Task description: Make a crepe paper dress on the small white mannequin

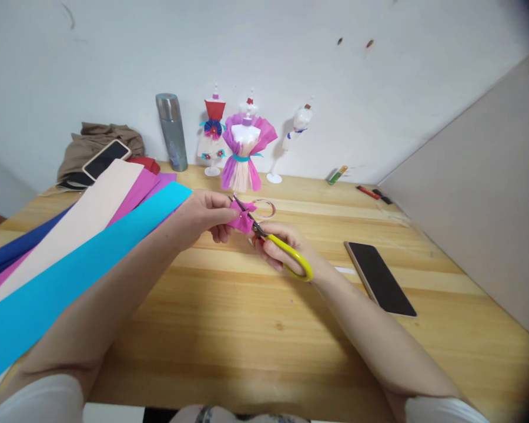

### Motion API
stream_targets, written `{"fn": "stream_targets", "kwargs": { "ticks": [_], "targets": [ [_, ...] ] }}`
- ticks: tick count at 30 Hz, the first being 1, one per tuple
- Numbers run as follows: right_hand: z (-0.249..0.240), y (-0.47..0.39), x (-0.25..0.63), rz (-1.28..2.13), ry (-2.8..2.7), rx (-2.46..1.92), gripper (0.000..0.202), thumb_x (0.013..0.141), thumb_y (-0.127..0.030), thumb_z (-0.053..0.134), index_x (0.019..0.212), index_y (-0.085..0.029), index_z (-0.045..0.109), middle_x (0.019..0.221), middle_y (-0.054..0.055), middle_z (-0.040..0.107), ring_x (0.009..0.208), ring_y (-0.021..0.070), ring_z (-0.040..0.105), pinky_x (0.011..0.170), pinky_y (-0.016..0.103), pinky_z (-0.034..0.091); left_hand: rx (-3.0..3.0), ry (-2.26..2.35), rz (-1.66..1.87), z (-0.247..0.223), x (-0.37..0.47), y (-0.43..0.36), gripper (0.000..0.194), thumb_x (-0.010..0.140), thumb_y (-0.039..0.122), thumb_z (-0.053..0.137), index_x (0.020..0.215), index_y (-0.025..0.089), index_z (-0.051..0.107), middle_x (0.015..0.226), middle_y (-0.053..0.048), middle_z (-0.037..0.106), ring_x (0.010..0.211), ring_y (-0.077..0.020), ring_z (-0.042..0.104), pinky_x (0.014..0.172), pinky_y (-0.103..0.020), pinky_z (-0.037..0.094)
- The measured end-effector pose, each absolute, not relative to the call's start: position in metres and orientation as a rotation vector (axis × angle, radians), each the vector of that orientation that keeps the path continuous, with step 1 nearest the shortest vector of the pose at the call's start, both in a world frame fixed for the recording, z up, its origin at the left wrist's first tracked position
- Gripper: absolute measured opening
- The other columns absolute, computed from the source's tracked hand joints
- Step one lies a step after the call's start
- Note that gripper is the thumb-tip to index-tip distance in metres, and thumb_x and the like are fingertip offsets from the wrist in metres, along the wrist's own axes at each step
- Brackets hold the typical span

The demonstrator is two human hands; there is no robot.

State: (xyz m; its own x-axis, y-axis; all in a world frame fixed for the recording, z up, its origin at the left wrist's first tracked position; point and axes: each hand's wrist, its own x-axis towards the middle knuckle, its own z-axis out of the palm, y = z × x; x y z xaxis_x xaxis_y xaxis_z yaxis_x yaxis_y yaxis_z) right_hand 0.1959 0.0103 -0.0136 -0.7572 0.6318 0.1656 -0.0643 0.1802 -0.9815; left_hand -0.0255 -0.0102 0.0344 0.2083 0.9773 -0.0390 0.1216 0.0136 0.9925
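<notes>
My left hand (209, 214) pinches a small bunched piece of magenta paper (242, 218) above the middle of the table. Yellow-handled scissors (291, 255) are gripped in my right hand (282, 244), their dark blades lying across the magenta piece. Just behind the hands is a roll of tape (264, 209). Long strips of coloured paper, a bright blue one (83, 258) on top, lie under and beside my left forearm. Past my hands stands a small mannequin in a purple, pink and cream paper dress (245, 150).
Against the wall are a grey bottle (171, 132), a mannequin in red and white (214, 126) and a mostly bare one (300, 120). A phone (381, 279) lies at right, another (107, 160) on brown cloth (92, 141) at left. A green tube (337, 175) is at the back.
</notes>
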Motion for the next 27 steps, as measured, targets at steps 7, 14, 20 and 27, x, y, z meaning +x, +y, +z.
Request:
{"fn": "stream_targets", "kwargs": {
  "ticks": [7,14,20,27],
  "targets": [
    [-0.0118,0.0103,0.1961,1.628,-1.917,-0.544,0.043,0.088,-0.059,0.07,0.091,-0.018,0.057,0.06,-0.009,0.043,0.041,0.0042,0.035,0.038,0.02,0.026,1.354,1.143,0.958,0.0344,-0.026,-0.0091,0.019,0.067,0.031,0.07,0.059,0.015,0.065,0.048,-0.002,0.061,0.042,-0.011,0.055,0.04,-0.02,0.04],
    [-0.0115,0.0096,0.1954,1.629,-1.907,-0.557,0.043,0.088,-0.059,0.071,0.084,-0.019,0.055,0.06,-0.008,0.043,0.041,0.0041,0.035,0.039,0.02,0.026,1.347,1.15,0.97,0.0362,-0.0263,-0.0099,0.018,0.065,0.03,0.071,0.057,0.015,0.065,0.049,-0.002,0.061,0.041,-0.0095,0.053,0.04,-0.02,0.04],
    [-0.0135,0.0098,0.1961,1.626,-1.913,-0.553,0.044,0.087,-0.059,0.072,0.081,-0.019,0.054,0.06,-0.008,0.043,0.041,0.004,0.036,0.039,0.02,0.026,1.345,1.154,0.966,0.0367,-0.0264,-0.0101,0.016,0.065,0.028,0.07,0.057,0.015,0.066,0.047,-0.002,0.06,0.04,-0.0096,0.051,0.039,-0.02,0.038],
    [-0.0135,0.0106,0.1955,1.634,-1.898,-0.54,0.042,0.086,-0.058,0.073,0.091,-0.018,0.06,0.06,-0.008,0.043,0.041,0.0044,0.034,0.039,0.02,0.026,1.313,1.114,0.966,0.0353,-0.027,-0.0095,0.024,0.067,0.035,0.076,0.059,0.014,0.067,0.053,-0.002,0.064,0.044,-0.0104,0.057,0.042,-0.02,0.042]
  ]
}}
